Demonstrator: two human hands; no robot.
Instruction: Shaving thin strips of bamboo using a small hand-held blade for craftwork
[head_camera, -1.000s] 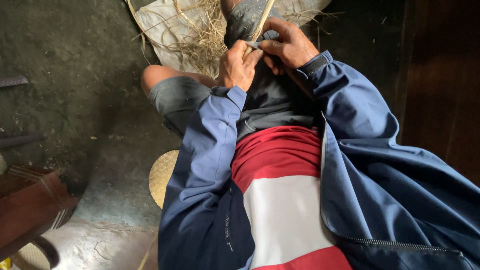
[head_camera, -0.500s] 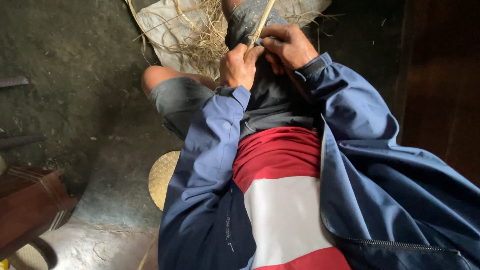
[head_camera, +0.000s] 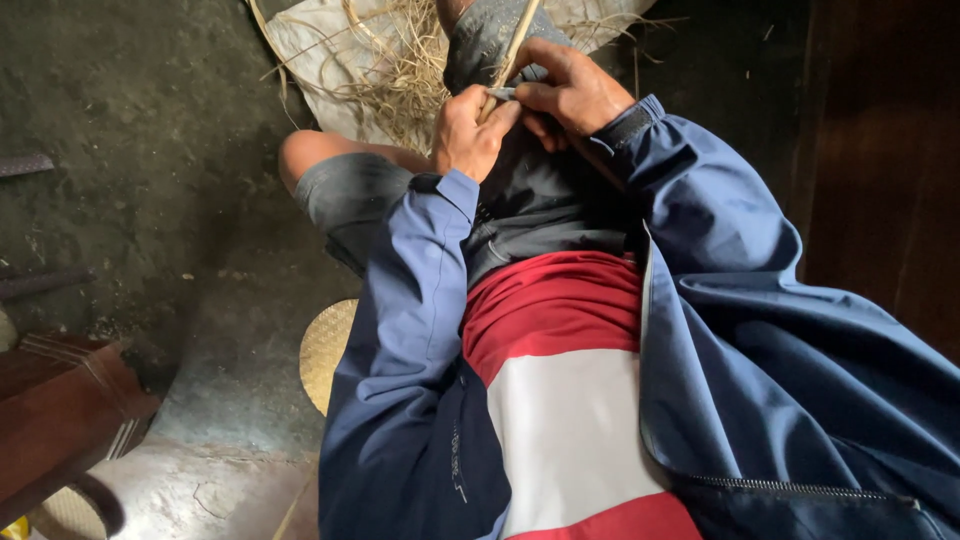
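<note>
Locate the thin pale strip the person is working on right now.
In the head view it sits top centre: the pale strip slants over the grey-clad knee, pinched between the left hand and right hand.

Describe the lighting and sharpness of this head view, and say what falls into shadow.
Head view: soft, dim daylight, no glare; the left hand and right hand on the thin cane strip are evenly lit and fairly sharp; the right edge by the dark wooden panel sinks into deep shadow; the floor stays murky.
</note>
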